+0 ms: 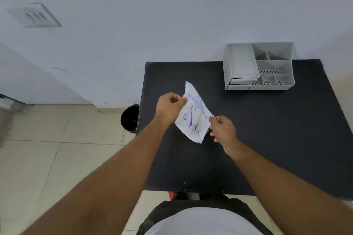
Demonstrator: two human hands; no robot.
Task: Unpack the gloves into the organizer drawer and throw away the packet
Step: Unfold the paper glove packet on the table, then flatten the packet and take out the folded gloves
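Observation:
A white glove packet with blue print is held above the black table. My left hand pinches its upper left edge. My right hand pinches its right edge. The packet hangs tilted between both hands. A grey desk organizer stands at the table's back right, with two small drawers at its lower left front; both drawers look closed. No gloves are visible outside the packet.
A black bin stands on the tiled floor just left of the table's left edge. A white wall runs behind the table. My shirt and shoes show at the near edge.

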